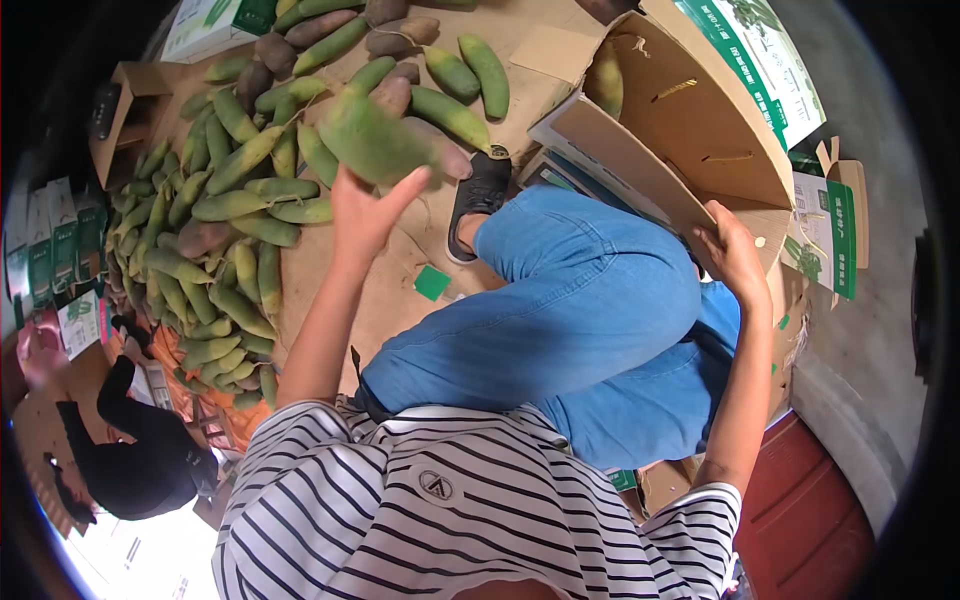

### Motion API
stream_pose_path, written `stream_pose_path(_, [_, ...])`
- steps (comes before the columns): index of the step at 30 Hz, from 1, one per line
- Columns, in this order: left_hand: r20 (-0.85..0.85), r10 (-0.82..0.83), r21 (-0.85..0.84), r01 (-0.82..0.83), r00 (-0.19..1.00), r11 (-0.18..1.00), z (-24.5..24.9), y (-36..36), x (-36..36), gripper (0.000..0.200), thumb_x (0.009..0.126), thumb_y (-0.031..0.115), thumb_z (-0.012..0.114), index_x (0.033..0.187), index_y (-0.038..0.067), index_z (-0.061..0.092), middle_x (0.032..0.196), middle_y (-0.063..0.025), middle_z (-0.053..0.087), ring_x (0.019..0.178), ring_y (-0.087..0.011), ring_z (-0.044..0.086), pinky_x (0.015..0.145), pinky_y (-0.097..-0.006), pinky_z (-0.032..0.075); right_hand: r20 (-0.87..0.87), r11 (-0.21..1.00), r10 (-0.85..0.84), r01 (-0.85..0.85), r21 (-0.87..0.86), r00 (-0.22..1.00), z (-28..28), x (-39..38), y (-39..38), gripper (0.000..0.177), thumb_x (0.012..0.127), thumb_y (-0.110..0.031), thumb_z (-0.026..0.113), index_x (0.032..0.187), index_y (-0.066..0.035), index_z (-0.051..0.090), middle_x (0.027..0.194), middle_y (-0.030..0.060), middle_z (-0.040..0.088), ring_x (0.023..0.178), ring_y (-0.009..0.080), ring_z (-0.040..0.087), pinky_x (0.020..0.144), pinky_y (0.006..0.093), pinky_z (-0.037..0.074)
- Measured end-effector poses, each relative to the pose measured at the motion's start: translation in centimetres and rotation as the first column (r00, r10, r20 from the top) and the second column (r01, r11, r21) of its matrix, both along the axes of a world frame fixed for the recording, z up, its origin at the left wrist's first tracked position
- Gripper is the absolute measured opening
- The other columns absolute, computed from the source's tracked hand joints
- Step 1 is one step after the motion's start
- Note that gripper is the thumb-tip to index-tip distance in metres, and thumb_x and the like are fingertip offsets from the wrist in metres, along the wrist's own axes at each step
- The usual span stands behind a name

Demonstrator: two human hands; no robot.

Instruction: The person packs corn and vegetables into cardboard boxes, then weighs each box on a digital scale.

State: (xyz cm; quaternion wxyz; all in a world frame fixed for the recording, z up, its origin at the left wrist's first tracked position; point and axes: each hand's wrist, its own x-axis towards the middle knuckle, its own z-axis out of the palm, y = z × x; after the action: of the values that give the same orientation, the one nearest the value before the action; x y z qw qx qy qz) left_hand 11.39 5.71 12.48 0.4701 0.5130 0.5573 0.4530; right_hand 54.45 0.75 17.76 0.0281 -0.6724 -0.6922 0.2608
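My left hand (365, 212) is raised over the heap with its fingers round a large green radish (365, 138), which is smeared by motion. The thumb stands out to the right. My right hand (733, 250) grips the near edge of an open cardboard box (715, 120) tilted beside my knee. Inside that box, at its far left end, lies one green radish (604, 82). A big pile of green radishes (235, 170), some with brownish-purple skin, spreads to the left and ahead of my left hand.
My bent leg in blue jeans (560, 320) lies between the pile and the box. A small green card (431, 283) is on the cardboard floor. Printed cartons (825, 230) stand at right. Another person in black (150, 450) is at lower left.
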Motion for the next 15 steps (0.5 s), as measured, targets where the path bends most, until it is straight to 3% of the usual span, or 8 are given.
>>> stream_pose_path(1, [0.175, -0.022, 0.125, 0.0, 0.984, 0.992, 4.2, 0.8, 2.8, 0.048, 0.072, 0.008, 0.079, 0.113, -0.004, 0.057, 0.1, -0.0086, 0.066, 0.09, -0.0139, 0.064, 0.081, -0.0295, 0.051, 0.003, 1.0, 0.003, -0.003, -0.009, 1.0, 0.0, -0.1, 0.2, 0.021, 0.083, -0.006, 0.061, 0.102, -0.002, 0.052, 0.097, 0.0205, 0.058, 0.094, 0.0413, 0.055, 0.077, 0.0443, 0.043])
stream_pose_path(4, [-0.187, -0.204, 0.601, 0.276, 0.961, 0.75, 9.9, 3.9, 8.8, 0.043, 0.067, 0.015, 0.081, 0.102, -0.001, 0.062, 0.091, -0.0079, 0.064, 0.086, -0.0192, 0.061, 0.075, -0.031, 0.05, -0.005, 0.999, -0.016, 0.016, -0.03, 1.0, 0.1, -0.2, 0.2, 0.02, 0.083, -0.005, 0.06, 0.101, -0.002, 0.052, 0.094, 0.021, 0.058, 0.092, 0.0413, 0.055, 0.076, 0.0431, 0.044])
stream_pose_path(5, [-0.228, -0.214, 0.645, 0.312, 0.95, 0.698, 11.0, 4.5, 11.2, 0.059, 0.062, 0.021, 0.084, 0.11, 0.0, 0.056, 0.102, -0.0122, 0.059, 0.096, -0.0254, 0.056, 0.082, -0.0362, 0.047, 0.009, 0.998, -0.031, 0.032, -0.059, 0.999, 0.2, -0.5, 0.3, 0.025, 0.083, -0.005, 0.06, 0.107, -0.003, 0.052, 0.1, 0.0209, 0.058, 0.097, 0.0412, 0.054, 0.08, 0.0419, 0.044])
stream_pose_path(7, [-0.067, -0.14, 0.847, 0.131, 0.988, 0.516, 10.9, 6.3, 18.0, 0.071, 0.059, 0.032, 0.083, 0.114, 0.0, 0.052, 0.108, -0.0157, 0.056, 0.105, -0.0345, 0.051, 0.089, -0.0418, 0.043, 0.052, 0.99, -0.06, 0.066, -0.128, 0.997, 0.6, -0.8, 0.2, 0.036, 0.083, -0.004, 0.059, 0.119, -0.003, 0.052, 0.112, 0.0209, 0.058, 0.107, 0.041, 0.053, 0.087, 0.0397, 0.044])
stream_pose_path(9, [-0.223, -0.136, 0.791, 0.261, 0.965, 0.554, 11.0, 6.4, 22.3, 0.058, 0.057, 0.027, 0.081, 0.103, 0.001, 0.056, 0.101, -0.0136, 0.059, 0.096, -0.0313, 0.056, 0.081, -0.0392, 0.045, -0.011, 0.994, -0.078, 0.077, -0.078, 0.997, -0.2, -0.5, -0.3, 0.037, 0.083, -0.003, 0.059, 0.119, -0.005, 0.052, 0.111, 0.0209, 0.057, 0.104, 0.0397, 0.054, 0.085, 0.0402, 0.044])
stream_pose_path(10, [-0.468, -0.195, 0.645, 0.485, 0.862, 0.59, 10.4, 6.4, 23.4, 0.052, 0.056, 0.023, 0.08, 0.097, 0.001, 0.057, 0.094, -0.0136, 0.06, 0.09, -0.0304, 0.058, 0.077, -0.0401, 0.045, -0.081, 0.995, -0.096, 0.095, -0.019, 0.992, -0.4, -0.7, -0.6, 0.032, 0.083, -0.003, 0.06, 0.113, -0.004, 0.053, 0.103, 0.0212, 0.058, 0.096, 0.0406, 0.054, 0.08, 0.0415, 0.044])
stream_pose_path(13, [-0.718, -0.167, 0.458, 0.639, 0.676, 0.618, 7.0, 5.5, 25.2, 0.035, 0.066, 0.024, 0.072, 0.092, 0.004, 0.06, 0.089, -0.0135, 0.06, 0.086, -0.0296, 0.058, 0.074, -0.0425, 0.046, -0.114, 0.995, -0.003, 0.014, 0.095, 0.994, -1.0, -0.3, -0.7, 0.028, 0.082, -0.002, 0.06, 0.109, -0.004, 0.054, 0.094, 0.0227, 0.058, 0.088, 0.0422, 0.055, 0.075, 0.0433, 0.044])
stream_pose_path(15, [-0.612, -0.22, 0.526, 0.599, 0.76, 0.604, 6.8, 5.4, 23.1, 0.034, 0.069, 0.025, 0.07, 0.094, 0.004, 0.06, 0.092, -0.0135, 0.06, 0.089, -0.0302, 0.059, 0.075, -0.0417, 0.046, -0.071, 0.999, -0.027, 0.028, 0.014, 0.997, -0.3, -0.8, -0.6, 0.025, 0.082, -0.001, 0.059, 0.107, -0.003, 0.054, 0.093, 0.0231, 0.058, 0.087, 0.0425, 0.056, 0.075, 0.0434, 0.044])
